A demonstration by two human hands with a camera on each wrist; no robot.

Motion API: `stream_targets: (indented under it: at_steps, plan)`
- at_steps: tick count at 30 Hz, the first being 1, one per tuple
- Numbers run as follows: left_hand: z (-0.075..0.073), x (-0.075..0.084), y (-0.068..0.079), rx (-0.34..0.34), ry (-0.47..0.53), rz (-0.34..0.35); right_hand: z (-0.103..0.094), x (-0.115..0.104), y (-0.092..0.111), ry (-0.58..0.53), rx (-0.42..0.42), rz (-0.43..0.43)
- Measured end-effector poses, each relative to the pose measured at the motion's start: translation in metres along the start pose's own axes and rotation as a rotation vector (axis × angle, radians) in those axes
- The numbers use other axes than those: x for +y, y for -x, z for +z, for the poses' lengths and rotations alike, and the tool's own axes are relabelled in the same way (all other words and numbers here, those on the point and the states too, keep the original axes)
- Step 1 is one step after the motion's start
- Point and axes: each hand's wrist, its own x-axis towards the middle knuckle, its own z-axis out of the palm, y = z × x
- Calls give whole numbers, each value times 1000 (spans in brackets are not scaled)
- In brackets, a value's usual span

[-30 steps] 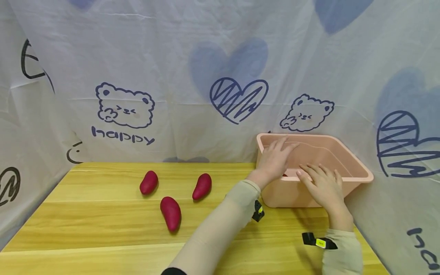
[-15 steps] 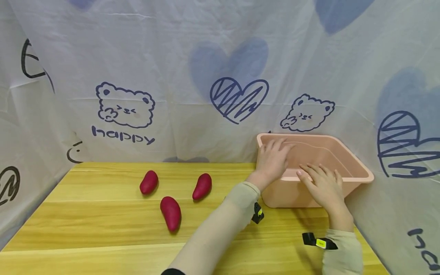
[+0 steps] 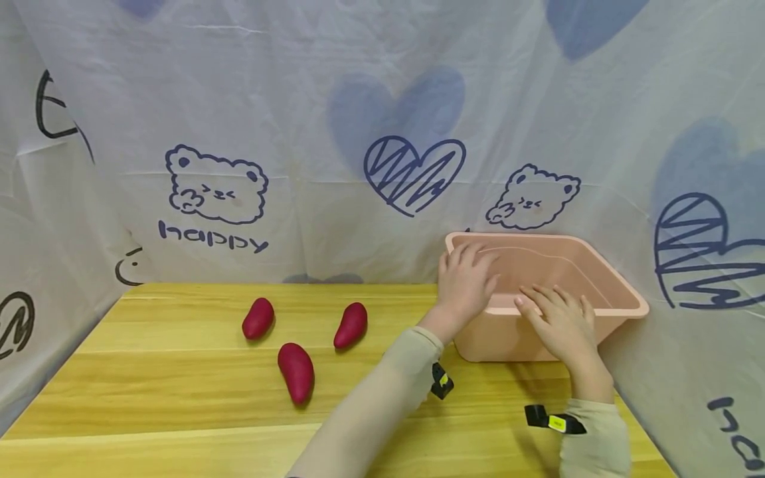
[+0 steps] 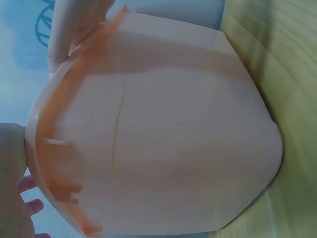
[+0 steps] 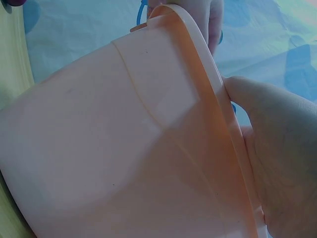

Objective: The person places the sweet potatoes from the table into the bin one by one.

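Note:
A pink plastic bin (image 3: pixel 508 338) stands at the right of the wooden table in the head view. My left hand (image 3: pixel 463 282) hovers over its left front corner, fingers spread and loosely bent, with nothing between them. My right hand (image 3: pixel 558 325) rests at the front rim, its fingers reaching over into the bin. In the right wrist view the thumb of my right hand (image 5: pixel 282 139) touches the rim. My left hand (image 4: pixel 10 173) shows at the rim's edge in the left wrist view. The front wall hides part of the bin's floor.
Three smooth, dark red, kidney-shaped objects lie left of the bin: one at the back left (image 3: pixel 259 318), one farther right (image 3: pixel 350 325) and one nearer (image 3: pixel 296 373). A printed cloth (image 3: pixel 311 133) hangs behind the table and along its sides.
My left hand has drawn back to the left. A dark red bit that showed beside it inside the bin is now out of sight. My right hand has stayed in place.

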Motion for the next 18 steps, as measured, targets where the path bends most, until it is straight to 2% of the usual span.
stream_targets:
  at_steps: [12,18]
  plan:
    - [1,-22,29,143,103,-30,0,-2,1,-9,4,1]
    - [-1,-34,41,193,167,-76,0,-3,2,-19,8,5]
